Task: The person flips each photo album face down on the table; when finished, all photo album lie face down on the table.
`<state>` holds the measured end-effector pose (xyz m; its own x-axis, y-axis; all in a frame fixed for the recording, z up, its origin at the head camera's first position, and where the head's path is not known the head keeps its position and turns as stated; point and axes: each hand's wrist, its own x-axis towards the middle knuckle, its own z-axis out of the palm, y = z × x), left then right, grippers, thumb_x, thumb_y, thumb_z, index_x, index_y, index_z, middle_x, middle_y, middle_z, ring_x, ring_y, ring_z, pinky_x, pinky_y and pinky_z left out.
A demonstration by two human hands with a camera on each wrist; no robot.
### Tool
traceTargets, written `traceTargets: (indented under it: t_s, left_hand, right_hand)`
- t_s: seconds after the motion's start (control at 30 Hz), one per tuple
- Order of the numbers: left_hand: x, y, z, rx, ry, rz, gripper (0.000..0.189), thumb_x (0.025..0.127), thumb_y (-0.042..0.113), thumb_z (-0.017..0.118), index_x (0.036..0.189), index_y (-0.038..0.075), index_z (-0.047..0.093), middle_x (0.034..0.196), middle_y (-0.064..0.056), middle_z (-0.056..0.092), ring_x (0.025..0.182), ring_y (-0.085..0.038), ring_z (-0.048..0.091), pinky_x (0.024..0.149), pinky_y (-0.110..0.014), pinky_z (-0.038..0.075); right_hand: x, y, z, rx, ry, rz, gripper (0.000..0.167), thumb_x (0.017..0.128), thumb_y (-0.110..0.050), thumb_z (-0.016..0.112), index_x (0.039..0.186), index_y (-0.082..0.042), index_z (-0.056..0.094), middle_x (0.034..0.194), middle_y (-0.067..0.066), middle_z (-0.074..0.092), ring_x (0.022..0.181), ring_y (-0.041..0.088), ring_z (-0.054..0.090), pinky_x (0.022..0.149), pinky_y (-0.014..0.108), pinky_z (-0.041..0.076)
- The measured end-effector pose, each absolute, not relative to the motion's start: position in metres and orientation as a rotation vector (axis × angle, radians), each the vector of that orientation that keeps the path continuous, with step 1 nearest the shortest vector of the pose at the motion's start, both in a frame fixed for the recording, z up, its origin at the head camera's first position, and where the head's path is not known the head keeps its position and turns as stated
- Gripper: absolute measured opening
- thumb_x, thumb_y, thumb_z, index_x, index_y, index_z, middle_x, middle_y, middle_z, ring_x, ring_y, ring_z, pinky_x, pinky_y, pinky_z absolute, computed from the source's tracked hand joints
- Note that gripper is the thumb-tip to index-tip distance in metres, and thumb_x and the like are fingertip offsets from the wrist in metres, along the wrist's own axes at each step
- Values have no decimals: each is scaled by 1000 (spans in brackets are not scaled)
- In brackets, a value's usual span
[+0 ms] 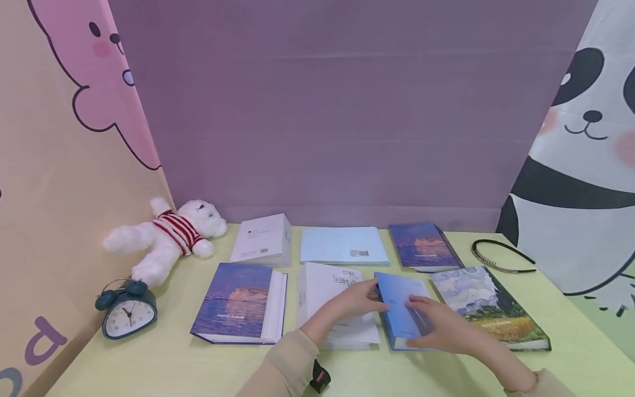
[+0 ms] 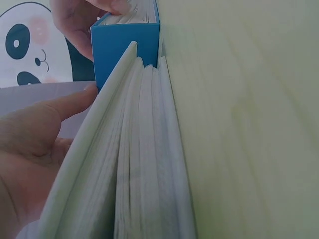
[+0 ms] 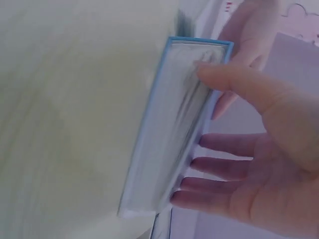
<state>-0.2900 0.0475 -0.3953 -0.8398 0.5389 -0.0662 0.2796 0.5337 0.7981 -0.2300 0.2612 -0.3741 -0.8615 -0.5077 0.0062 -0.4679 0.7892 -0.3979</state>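
Observation:
A blue album (image 1: 399, 317) lies front right of the table, its light blue spine to the left. My left hand (image 1: 351, 301) reaches over a white album (image 1: 359, 330) and touches the blue album's spine side with its thumb and fingers. My right hand (image 1: 444, 324) rests over the right part of the blue cover, fingertips on it. In the right wrist view the right thumb (image 3: 212, 74) presses the page edges at the near end, and the other fingers (image 3: 227, 144) lie straight against the cover. The left wrist view shows the white album's pages (image 2: 144, 164) slightly fanned.
Around stand a sunset photo album (image 1: 233, 303), a landscape-cover album (image 1: 496, 309), a grey-white album (image 1: 260, 240), a pale blue album (image 1: 342, 242) and another sunset album (image 1: 421, 245). A headband (image 1: 503, 256), plush bear (image 1: 173, 231) and alarm clock (image 1: 128, 311) lie at the sides.

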Motion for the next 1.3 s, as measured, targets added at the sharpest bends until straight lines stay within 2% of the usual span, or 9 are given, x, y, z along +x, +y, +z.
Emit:
traceTargets:
  t_s: [0.23, 0.37, 0.63, 0.73, 0.83, 0.97, 1.07, 1.17, 1.3]
  left_hand:
    - [-290, 47, -395, 671, 2434, 1276, 71, 89, 28, 64, 147, 7, 30, 138, -11, 51, 127, -21, 50, 104, -32, 41]
    - [-290, 49, -397, 676, 2443, 1250, 68, 90, 30, 63, 146, 7, 32, 137, -11, 52, 126, -21, 50, 104, -32, 41]
    - [-289, 47, -397, 681, 2454, 1219, 68, 93, 36, 57, 146, 2, 31, 144, -11, 44, 130, -23, 46, 108, -34, 37]
    - [-289, 46, -398, 684, 2459, 1195, 68, 94, 39, 55, 146, 4, 30, 145, -10, 42, 131, -22, 45, 109, -35, 35]
    - [-289, 45, -397, 686, 2454, 1186, 68, 94, 40, 54, 147, 6, 29, 146, -9, 42, 131, -22, 44, 109, -36, 35]
    - [-290, 44, -396, 724, 2448, 1196, 66, 96, 40, 50, 149, 8, 25, 147, -11, 40, 133, -25, 42, 110, -36, 35]
    - [-291, 44, -396, 762, 2436, 1215, 63, 97, 38, 48, 149, 8, 25, 146, -13, 40, 133, -27, 41, 109, -37, 35]
    - [-292, 45, -396, 774, 2417, 1238, 61, 98, 37, 48, 148, 7, 28, 143, -14, 44, 132, -26, 43, 108, -36, 37]
    - [-292, 46, -396, 768, 2395, 1279, 62, 97, 37, 49, 146, 4, 31, 136, -14, 53, 128, -25, 48, 107, -35, 38]
  right_hand:
    - [-236, 259, -375, -920, 2935, -628, 62, 76, -34, 76, 122, 3, 57, 130, 25, 51, 116, 44, 50, 89, 56, 45]
    - [-237, 260, -379, -890, 2978, -642, 61, 75, -35, 77, 120, 1, 59, 126, 24, 53, 113, 44, 52, 88, 57, 46]
    - [-238, 262, -383, -858, 3021, -639, 58, 73, -35, 79, 118, -3, 61, 122, 18, 56, 110, 39, 56, 89, 54, 47]
    - [-236, 264, -385, -893, 3058, -634, 53, 74, -35, 78, 115, -6, 64, 113, 10, 60, 103, 31, 59, 84, 47, 51]
    - [-234, 265, -385, -942, 3104, -644, 48, 74, -35, 78, 112, -8, 66, 102, 1, 61, 88, 17, 59, 72, 33, 52]
    - [-232, 266, -384, -923, 3127, -747, 47, 75, -32, 78, 112, -5, 66, 96, 1, 61, 78, 7, 53, 62, 21, 47]
    - [-232, 267, -383, -828, 3110, -915, 48, 76, -29, 78, 114, -2, 64, 102, 8, 64, 84, 13, 59, 64, 22, 52]
    - [-231, 268, -383, -766, 3077, -1096, 48, 78, -24, 77, 116, 0, 63, 108, 15, 65, 92, 26, 64, 68, 27, 57]
    - [-231, 268, -384, -775, 3059, -1219, 47, 79, -18, 76, 119, 1, 60, 108, 17, 66, 94, 32, 65, 70, 31, 58]
